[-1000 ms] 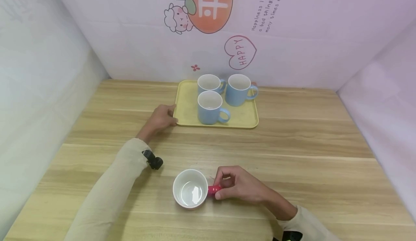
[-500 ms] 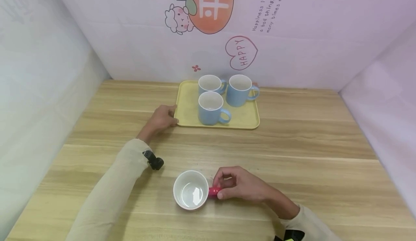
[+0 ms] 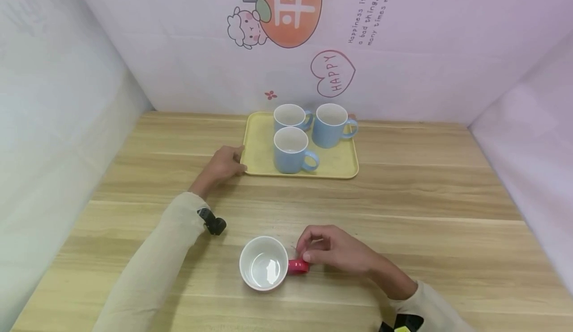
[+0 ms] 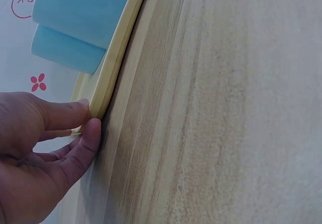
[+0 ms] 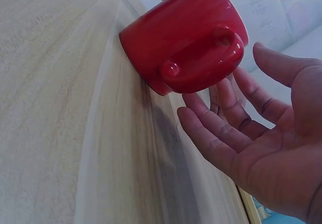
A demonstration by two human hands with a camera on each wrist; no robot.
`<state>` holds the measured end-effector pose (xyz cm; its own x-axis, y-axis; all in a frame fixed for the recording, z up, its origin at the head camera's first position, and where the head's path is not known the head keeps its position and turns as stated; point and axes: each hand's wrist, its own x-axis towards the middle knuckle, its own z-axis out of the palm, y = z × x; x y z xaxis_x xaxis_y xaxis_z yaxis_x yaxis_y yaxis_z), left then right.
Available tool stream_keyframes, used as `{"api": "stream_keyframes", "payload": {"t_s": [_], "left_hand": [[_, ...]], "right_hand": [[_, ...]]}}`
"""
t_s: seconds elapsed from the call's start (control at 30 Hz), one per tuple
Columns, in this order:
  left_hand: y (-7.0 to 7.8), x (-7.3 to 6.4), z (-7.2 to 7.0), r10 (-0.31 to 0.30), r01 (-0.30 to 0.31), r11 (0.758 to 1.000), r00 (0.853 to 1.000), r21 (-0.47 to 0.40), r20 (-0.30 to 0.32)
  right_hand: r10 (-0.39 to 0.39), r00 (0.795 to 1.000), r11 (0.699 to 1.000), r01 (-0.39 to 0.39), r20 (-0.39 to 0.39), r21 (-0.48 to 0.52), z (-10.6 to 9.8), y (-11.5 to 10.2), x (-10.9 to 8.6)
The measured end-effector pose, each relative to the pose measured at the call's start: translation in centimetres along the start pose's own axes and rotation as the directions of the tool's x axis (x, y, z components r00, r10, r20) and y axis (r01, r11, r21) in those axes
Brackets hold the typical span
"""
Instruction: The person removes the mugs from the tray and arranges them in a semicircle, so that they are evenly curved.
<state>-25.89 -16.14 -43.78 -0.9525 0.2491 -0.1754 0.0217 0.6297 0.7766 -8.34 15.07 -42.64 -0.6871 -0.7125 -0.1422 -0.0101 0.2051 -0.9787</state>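
Note:
Three light blue mugs with white insides stand on a yellow tray (image 3: pixel 258 148) at the back of the table: a front mug (image 3: pixel 286 161), a back-left mug (image 3: pixel 282 120) partly hidden by it, and a right mug (image 3: pixel 326 134). My left hand (image 3: pixel 223 164) pinches the tray's left edge near its front corner, with thumb and fingers meeting at the rim (image 4: pixel 108 78). Nearer to me, a red mug (image 5: pixel 181 38) with a white inside stands upright, its handle (image 3: pixel 299 266) pointing right. My right hand (image 3: pixel 336 250) is beside that handle, fingers relaxed and spread, holding nothing.
A wooden table (image 3: pixel 403 182) lies under everything. White cloth walls rise behind and at both sides, the back cloth (image 3: pixel 188 63) printed with cartoons. The tray's far edge sits close to that cloth. My left sleeve (image 3: pixel 152 257) lies left of the red mug.
My right hand has let go of the red mug's handle and drawn slightly away up and right; its fingers have loosened. The left hand and tray stay put.

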Motion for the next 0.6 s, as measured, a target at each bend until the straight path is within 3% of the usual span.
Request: {"api": "stream_keyframes", "payload": {"t_s": [0.6], "left_hand": [[-0.1, -0.2, 0.1, -0.005, 0.005, 1.000, 1.000, -0.008, -0.001]], "right_hand": [[0.003, 0.997, 0.996, -0.009, -0.072, -0.087, -1.7, -0.6, 0.9]]}}
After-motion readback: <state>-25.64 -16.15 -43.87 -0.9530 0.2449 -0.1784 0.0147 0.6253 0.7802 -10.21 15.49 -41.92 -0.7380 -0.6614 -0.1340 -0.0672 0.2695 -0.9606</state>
